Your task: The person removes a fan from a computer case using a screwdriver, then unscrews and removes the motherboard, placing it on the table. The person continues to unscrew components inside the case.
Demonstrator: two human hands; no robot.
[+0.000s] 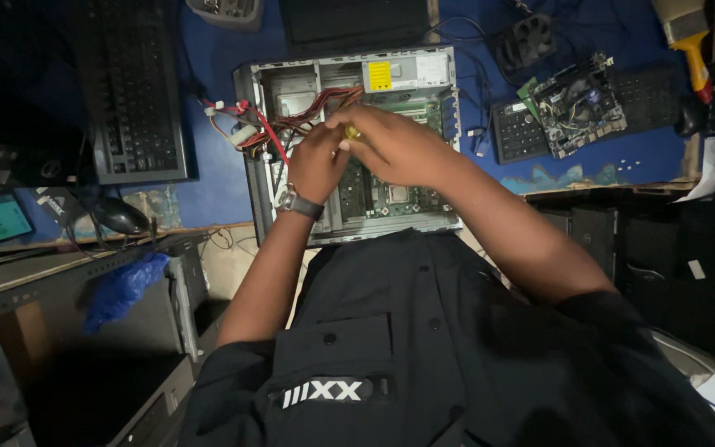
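An open desktop computer case (254,149) lies flat on the blue desk, its green mainboard (366,194) and a bundle of red and yellow cables (250,124) exposed. Both hands are over the case's middle. My right hand (395,145) is closed around a yellow-handled tool (351,132), likely a screwdriver, whose tip is hidden. My left hand (318,161), with a wristwatch on the wrist, touches the same spot beside it; what its fingers grip is hidden.
A black keyboard (134,91) lies at the left with a mouse (119,215) below it. A loose circuit board (577,103) rests on another keyboard at the right, a fan (527,41) behind it, a paintbrush (687,37) in the far right corner.
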